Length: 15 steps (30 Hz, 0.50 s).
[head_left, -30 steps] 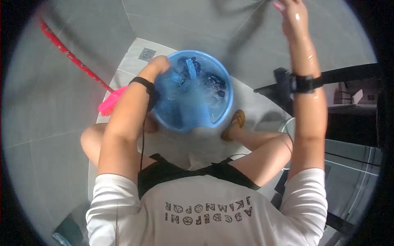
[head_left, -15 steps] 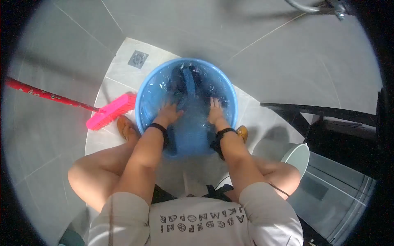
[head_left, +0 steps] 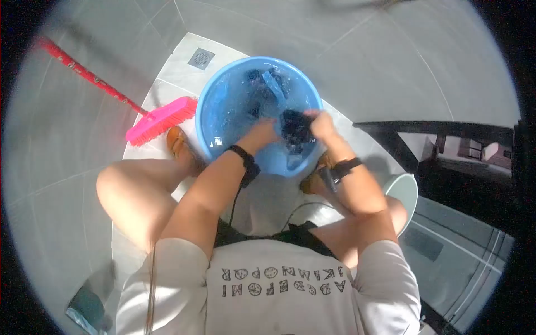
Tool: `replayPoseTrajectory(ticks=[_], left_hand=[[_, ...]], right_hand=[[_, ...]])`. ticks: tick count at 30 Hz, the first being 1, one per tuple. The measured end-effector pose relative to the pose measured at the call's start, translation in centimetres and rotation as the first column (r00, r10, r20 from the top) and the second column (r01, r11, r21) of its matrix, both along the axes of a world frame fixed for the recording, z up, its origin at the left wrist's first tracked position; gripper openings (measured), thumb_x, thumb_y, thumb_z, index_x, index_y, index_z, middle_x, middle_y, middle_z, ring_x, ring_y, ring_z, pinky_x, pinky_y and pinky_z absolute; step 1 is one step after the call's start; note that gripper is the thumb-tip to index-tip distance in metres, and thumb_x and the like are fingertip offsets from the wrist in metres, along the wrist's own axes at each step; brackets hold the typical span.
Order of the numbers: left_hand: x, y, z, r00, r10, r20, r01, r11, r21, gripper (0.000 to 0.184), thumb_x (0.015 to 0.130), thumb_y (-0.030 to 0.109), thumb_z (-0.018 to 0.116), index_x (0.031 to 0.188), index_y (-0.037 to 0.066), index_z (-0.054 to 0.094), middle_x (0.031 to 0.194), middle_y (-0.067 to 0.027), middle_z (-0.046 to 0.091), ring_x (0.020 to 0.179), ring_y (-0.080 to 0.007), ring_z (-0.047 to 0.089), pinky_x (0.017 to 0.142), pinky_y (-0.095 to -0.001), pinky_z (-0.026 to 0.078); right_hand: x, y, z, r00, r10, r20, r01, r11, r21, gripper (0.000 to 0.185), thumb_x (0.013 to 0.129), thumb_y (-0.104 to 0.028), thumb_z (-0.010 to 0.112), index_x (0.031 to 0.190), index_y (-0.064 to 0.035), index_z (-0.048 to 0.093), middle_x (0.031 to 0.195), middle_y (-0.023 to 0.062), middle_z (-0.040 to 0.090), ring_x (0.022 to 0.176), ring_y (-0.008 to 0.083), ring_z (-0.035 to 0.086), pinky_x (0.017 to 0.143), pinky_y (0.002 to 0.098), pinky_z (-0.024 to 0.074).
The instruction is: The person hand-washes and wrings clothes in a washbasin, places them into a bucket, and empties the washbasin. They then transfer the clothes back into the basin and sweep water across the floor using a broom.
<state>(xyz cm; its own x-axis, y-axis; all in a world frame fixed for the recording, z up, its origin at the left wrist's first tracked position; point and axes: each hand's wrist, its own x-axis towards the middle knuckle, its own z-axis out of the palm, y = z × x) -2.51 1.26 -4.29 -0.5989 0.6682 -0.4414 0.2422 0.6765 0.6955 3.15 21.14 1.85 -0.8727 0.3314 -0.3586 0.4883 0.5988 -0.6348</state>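
A blue plastic tub [head_left: 202, 120] with water in it stands on the floor before me. My right hand [head_left: 322, 125] is closed on the right edge of a dark wet cloth [head_left: 296, 126], lifted at the tub's right side. At the cloth's left edge is my left hand [head_left: 264, 133], its fingers curled against it and partly blurred. More dark fabric with a lighter blue strip [head_left: 273, 87] lies in the water toward the far side.
A pink broom [head_left: 162, 121] with a red handle leans left of the tub, near a floor drain [head_left: 201, 58]. To the right are a black rack [head_left: 446, 132] and a pale bucket [head_left: 406, 195]. Grey tiled walls close in behind the tub.
Both hands were spread flat in the water, wide apart. Now they have come together toward the right, with the dark cloth raised between them. The view has shifted slightly.
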Motion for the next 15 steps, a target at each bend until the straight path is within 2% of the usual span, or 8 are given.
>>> replayPoseTrajectory(ticks=[3,5,7,9,11,12,14,15], left_hand=[[1.7,1.8,5.4,0.991,-0.133,-0.003,0.130,0.965,0.226,0.066,0.064,0.035,0.072,0.116,0.001,0.047,0.121,-0.0224,0.046,0.111,-0.0326,0.047,0.091,-0.0388,0.039],[2.4,2.5,10.9,0.978,-0.110,0.175,0.009,0.868,0.496,0.058,0.066,0.035,0.072,0.108,0.001,0.052,0.106,-0.0208,0.056,0.102,-0.0298,0.053,0.084,-0.0380,0.043],[2.5,2.9,14.8,0.980,0.122,-0.159,-0.036,0.887,0.459,0.036,0.069,0.023,0.066,0.098,0.003,0.057,0.089,-0.0197,0.061,0.087,-0.0337,0.059,0.076,-0.0398,0.045],[0.7,2.4,18.6,0.970,0.167,-0.178,-0.049,0.847,0.529,0.028,0.071,0.021,0.060,0.091,0.002,0.057,0.084,-0.0208,0.060,0.083,-0.0365,0.057,0.073,-0.0424,0.045],[-1.0,2.1,22.9,0.969,0.179,-0.168,-0.060,0.836,0.546,0.027,0.073,0.020,0.057,0.093,0.002,0.058,0.083,-0.0204,0.061,0.079,-0.0353,0.059,0.071,-0.0409,0.046],[-1.5,1.7,25.9,0.974,0.182,-0.137,-0.088,0.855,0.512,0.023,0.073,0.015,0.060,0.090,0.000,0.060,0.075,-0.0166,0.063,0.069,-0.0240,0.061,0.065,-0.0347,0.046],[-3.0,1.7,28.3,0.976,0.159,-0.147,-0.058,0.846,0.530,0.023,0.073,0.018,0.064,0.086,0.000,0.060,0.072,-0.0119,0.063,0.064,-0.0184,0.060,0.060,-0.0306,0.046],[-3.5,2.4,27.8,0.990,0.141,0.026,-0.129,0.797,0.590,0.021,0.074,0.016,0.063,0.087,-0.001,0.060,0.075,-0.0091,0.063,0.065,-0.0165,0.060,0.059,-0.0286,0.047]], right_hand=[[-0.6,-1.8,11.4,1.000,0.014,-0.015,-0.015,1.000,-0.012,0.034,0.069,0.011,0.045,0.099,0.0023,0.060,0.086,0.0111,0.064,0.077,0.0160,0.060,0.066,0.0277,0.0484],[-0.3,-0.9,15.0,0.989,-0.125,-0.078,0.095,0.945,-0.313,0.041,0.068,0.014,0.041,0.103,0.0024,0.057,0.092,0.0121,0.063,0.080,0.0177,0.060,0.067,0.0286,0.0490],[-0.1,0.0,18.8,0.964,-0.076,-0.256,0.025,0.980,-0.196,0.034,0.069,0.010,0.046,0.096,-0.0011,0.062,0.087,0.0101,0.065,0.075,0.0164,0.060,0.066,0.0274,0.0473],[0.1,-1.0,23.9,0.900,0.072,-0.430,-0.045,0.996,0.073,0.035,0.067,0.010,0.044,0.095,-0.0012,0.062,0.086,0.0094,0.065,0.075,0.0148,0.060,0.068,0.0260,0.0476],[-0.7,0.0,26.9,0.916,-0.040,-0.400,0.030,0.999,-0.032,0.033,0.066,0.009,0.045,0.092,-0.0014,0.063,0.085,0.0097,0.065,0.074,0.0156,0.060,0.067,0.0271,0.0476],[-1.1,0.6,27.9,0.896,0.050,-0.441,0.005,0.993,0.122,0.032,0.066,0.008,0.046,0.091,-0.0018,0.064,0.082,0.0088,0.065,0.074,0.0149,0.060,0.067,0.0265,0.0471],[-1.4,1.6,28.7,0.869,0.045,-0.492,-0.015,0.998,0.066,0.026,0.071,0.003,0.054,0.095,-0.0027,0.063,0.081,0.0063,0.063,0.076,0.0149,0.059,0.068,0.0254,0.0463],[-1.1,1.7,28.7,0.865,0.008,-0.502,-0.010,1.000,-0.001,0.027,0.073,-0.001,0.058,0.100,-0.0034,0.061,0.083,0.0057,0.063,0.079,0.0152,0.058,0.070,0.0253,0.0459]])
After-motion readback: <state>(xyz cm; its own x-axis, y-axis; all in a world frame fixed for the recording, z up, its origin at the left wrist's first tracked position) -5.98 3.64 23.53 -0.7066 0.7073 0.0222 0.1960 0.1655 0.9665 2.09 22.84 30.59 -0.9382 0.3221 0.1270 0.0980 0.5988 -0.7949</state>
